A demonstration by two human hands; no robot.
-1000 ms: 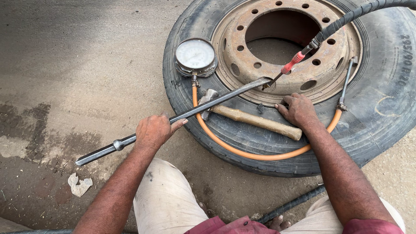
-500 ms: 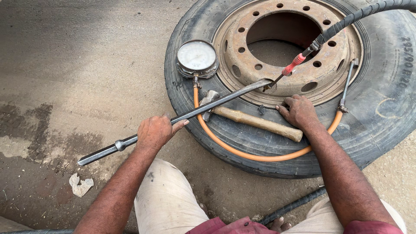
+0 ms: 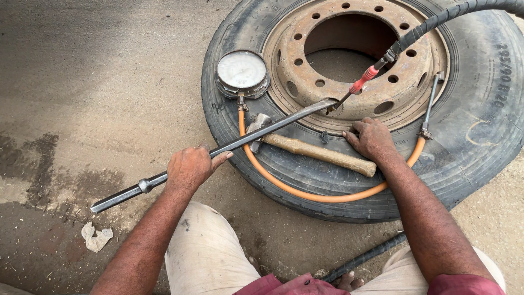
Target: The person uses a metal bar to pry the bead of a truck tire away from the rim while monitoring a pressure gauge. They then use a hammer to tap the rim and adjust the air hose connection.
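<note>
Left hand (image 3: pixel 190 166) is closed around a long steel bar (image 3: pixel 218 150), gripping it roughly a third of the way up from its free end. The bar's long axis runs on a diagonal, from the concrete ground (image 3: pixel 82 82) at lower left up and right across the tyre (image 3: pixel 469 136), and its flattened tip sits at the edge of the rusted wheel rim (image 3: pixel 295 49), where rim meets rubber. The tip therefore lies up and to the right of the left grip, well apart from it along the shaft.

Right hand (image 3: pixel 374 139) lies flat on the tyre sidewall just below the rim, fingers spread and holding nothing (palm down, pressing or steadying; which of the two cannot be told). It is the nearer hand to the bar's tip.

Just beside the tip, a slim fitting with a red sleeve (image 3: pixel 363 84) on the end of a black hose (image 3: pixel 436 22) meets the rim. A wooden-handled hammer (image 3: pixel 316 153) lies on the sidewall between the two hands, its head under the bar. An orange hose (image 3: pixel 305 194) loops across the sidewall from a round pressure gauge (image 3: pixel 241 71) resting on the tyre.
</note>
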